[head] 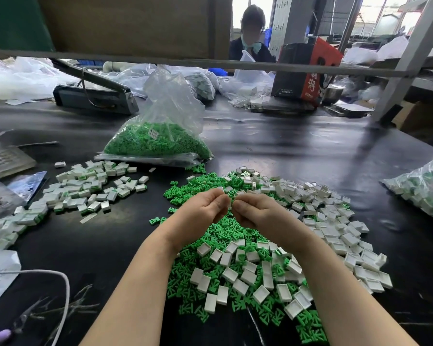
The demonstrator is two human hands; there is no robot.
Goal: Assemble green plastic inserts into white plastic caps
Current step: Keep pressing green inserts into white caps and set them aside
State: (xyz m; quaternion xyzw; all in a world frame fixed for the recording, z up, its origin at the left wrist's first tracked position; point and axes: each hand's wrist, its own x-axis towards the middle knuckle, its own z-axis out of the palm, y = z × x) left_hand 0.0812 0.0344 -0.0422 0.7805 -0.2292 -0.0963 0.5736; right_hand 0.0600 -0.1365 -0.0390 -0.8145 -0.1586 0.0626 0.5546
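We see both bare hands raised together over the middle of the glossy black work table (285, 146), knuckles toward us. The left hand (203, 211) has its fingers curled and pinches a small white rectangular plastic cap (221, 189) at its fingertips; the right hand (254, 212) is curled the same way round another small white piece (241, 193), too hidden for us to say more. The two hands almost touch at the fingertips. Under them lies a loose heap of bright green, branched plastic inserts (225, 232), matte and spiky, mixed with smooth, open, box-shaped white plastic caps (335, 221) that spread to the right and toward us. Left of the heap, past a strip of bare table, sits a flatter pile of finished white caps with green showing inside (90, 188). Behind the heap a clear, crinkled plastic bag of green inserts (158, 141) stands upright, blocking the way straight ahead. At the right edge another clear bag of white and green parts (423, 188) lies near the table's rim. A white cable (63, 293) curves across the near left corner, and a grey bag-sealing machine (95, 96) rests farther back.
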